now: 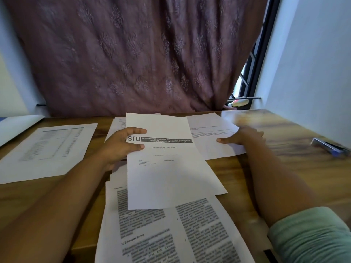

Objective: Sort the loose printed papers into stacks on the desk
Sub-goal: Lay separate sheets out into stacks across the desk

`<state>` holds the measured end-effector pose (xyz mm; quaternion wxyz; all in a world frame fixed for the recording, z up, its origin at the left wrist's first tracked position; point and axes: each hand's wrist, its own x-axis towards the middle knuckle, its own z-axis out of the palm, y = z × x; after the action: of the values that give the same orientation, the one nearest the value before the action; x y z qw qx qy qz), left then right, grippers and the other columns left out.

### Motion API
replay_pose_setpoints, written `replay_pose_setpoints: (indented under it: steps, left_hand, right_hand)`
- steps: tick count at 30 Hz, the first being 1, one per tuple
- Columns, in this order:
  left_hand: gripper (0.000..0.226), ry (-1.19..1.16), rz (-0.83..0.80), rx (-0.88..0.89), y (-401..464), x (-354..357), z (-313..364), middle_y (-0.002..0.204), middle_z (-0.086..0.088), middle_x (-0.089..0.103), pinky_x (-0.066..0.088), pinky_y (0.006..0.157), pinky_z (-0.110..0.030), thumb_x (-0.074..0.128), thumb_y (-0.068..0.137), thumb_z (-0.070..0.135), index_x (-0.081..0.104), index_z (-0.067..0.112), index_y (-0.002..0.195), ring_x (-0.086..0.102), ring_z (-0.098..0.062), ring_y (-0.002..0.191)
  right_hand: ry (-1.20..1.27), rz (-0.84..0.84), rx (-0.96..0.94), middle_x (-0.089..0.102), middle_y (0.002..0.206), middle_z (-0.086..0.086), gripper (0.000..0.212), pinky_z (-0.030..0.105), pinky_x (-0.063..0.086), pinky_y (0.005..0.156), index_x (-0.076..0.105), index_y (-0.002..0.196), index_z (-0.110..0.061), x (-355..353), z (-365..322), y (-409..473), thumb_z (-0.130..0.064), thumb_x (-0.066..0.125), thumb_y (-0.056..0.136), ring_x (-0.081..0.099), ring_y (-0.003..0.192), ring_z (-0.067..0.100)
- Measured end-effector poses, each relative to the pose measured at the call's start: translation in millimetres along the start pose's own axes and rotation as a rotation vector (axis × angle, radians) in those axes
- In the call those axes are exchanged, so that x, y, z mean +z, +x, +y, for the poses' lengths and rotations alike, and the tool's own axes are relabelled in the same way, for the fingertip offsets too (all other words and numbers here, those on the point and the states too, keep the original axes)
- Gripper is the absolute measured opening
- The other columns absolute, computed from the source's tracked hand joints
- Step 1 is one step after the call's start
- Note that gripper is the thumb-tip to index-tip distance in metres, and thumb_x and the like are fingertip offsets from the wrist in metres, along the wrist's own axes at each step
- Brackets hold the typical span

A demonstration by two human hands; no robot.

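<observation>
Two hands [123,145] [245,138], at least six printed sheets [167,164], one blue pen [330,147], one bottle [238,102], one curtain [133,54].

on my feed the curtain [133,54] is a dusty mauve-brown with a repeating embossed leaf-like motif. the desk [284,133] is warm brown wood with paler streaked grain toward the right. the title sheet [167,168] is white with a dark grey banner carrying white lettering (the letters "sru" sit in grey on white beside it). the two-column page [171,234] is white packed with dense black text. the table printout [47,149] is white with grey rows and columns. the pen [330,148] looks blue and dark, though blurred. the sleeve [311,238] is pale mint green. the wall [313,63] is pale bluish white, and the window frame [264,44] black.
</observation>
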<state>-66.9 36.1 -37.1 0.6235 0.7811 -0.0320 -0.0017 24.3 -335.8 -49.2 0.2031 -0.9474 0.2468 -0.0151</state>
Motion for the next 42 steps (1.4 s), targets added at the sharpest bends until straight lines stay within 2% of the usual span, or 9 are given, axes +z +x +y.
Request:
replay_pose_setpoints:
  steps: [7,12,17,21,24,26,29,32,42]
  left_hand:
    - [0.041,-0.017,-0.017,-0.012,1,8,-2,0.114,0.009,0.063,0.059,0.062,-0.026,0.069,0.087,0.001,0.063,0.031,0.115,0.067,-0.02,0.096]
    - [0.042,-0.024,-0.023,-0.04,5,9,-8,0.121,0.003,0.064,0.061,0.081,-0.042,0.072,0.085,0.001,0.066,0.03,0.114,0.069,-0.027,0.101]
    - [0.041,0.012,-0.012,-0.035,6,10,-8,0.119,0.007,0.062,0.061,0.073,-0.034,0.072,0.086,0.003,0.065,0.031,0.115,0.066,-0.023,0.099]
    - [0.042,0.033,0.002,-0.046,7,10,-8,0.12,0.008,0.062,0.061,0.073,-0.035,0.072,0.086,0.005,0.064,0.032,0.118,0.065,-0.023,0.1]
    - [0.042,0.031,0.0,-0.05,7,10,-9,0.123,0.007,0.062,0.061,0.074,-0.036,0.072,0.086,0.005,0.065,0.032,0.117,0.065,-0.024,0.101]
    - [0.041,0.034,-0.005,-0.045,7,10,-9,0.123,0.007,0.062,0.061,0.072,-0.034,0.072,0.086,0.005,0.065,0.033,0.116,0.065,-0.023,0.101]
    - [0.041,0.034,-0.004,-0.039,8,9,-10,0.123,0.007,0.062,0.061,0.074,-0.035,0.072,0.086,0.005,0.066,0.033,0.114,0.065,-0.023,0.102]
    - [0.04,0.033,-0.003,-0.04,7,9,-11,0.123,0.006,0.063,0.061,0.075,-0.035,0.072,0.086,0.005,0.065,0.033,0.114,0.064,-0.023,0.102]
    - [0.04,0.023,0.011,-0.052,11,6,-13,0.123,0.005,0.063,0.059,0.083,-0.04,0.072,0.086,0.004,0.066,0.032,0.114,0.064,-0.024,0.105]
  right_hand:
    - [-0.014,-0.037,0.037,0.03,0.152,0.017,0.122,0.055,0.015,0.112,0.037,0.141,-0.024,-2,1,4,-0.079,0.078,0.041,0.011,0.143,0.04]
    - [-0.066,-0.014,-0.074,0.04,0.142,0.017,0.125,0.05,0.024,0.11,0.037,0.141,-0.019,2,4,13,-0.084,0.073,0.041,0.03,0.134,0.035]
    - [-0.031,-0.138,-0.123,0.054,0.122,0.01,0.138,0.045,0.039,0.104,0.045,0.132,-0.02,-3,-2,16,-0.08,0.073,0.01,0.047,0.118,0.029]
    - [0.045,-0.195,-0.077,0.055,0.112,0.006,0.111,0.043,0.046,0.093,0.047,0.123,-0.022,-3,-1,18,-0.064,0.09,0.03,0.052,0.105,0.027]
    - [0.057,-0.136,-0.111,0.058,0.112,0.003,0.117,0.049,0.044,0.1,0.051,0.116,-0.024,1,3,20,-0.077,0.083,0.017,0.053,0.11,0.027]
    - [0.06,-0.054,-0.15,0.061,0.105,0.005,0.083,0.044,0.046,0.098,0.057,0.11,-0.019,0,2,11,-0.075,0.078,0.052,0.057,0.104,0.026]
    - [0.135,0.098,-0.22,0.065,0.11,0.011,0.031,0.032,0.049,0.084,0.065,0.115,-0.01,-6,-1,3,-0.031,0.053,0.095,0.061,0.102,0.028]
    - [0.384,0.11,-0.224,0.066,0.115,0.014,0.029,0.033,0.048,0.087,0.066,0.116,-0.012,-3,4,12,-0.008,0.052,0.092,0.062,0.105,0.031]
    - [0.494,0.071,-0.18,0.063,0.11,0.008,0.016,0.026,0.05,0.068,0.063,0.108,-0.015,2,12,19,-0.012,0.052,0.097,0.058,0.095,0.022]
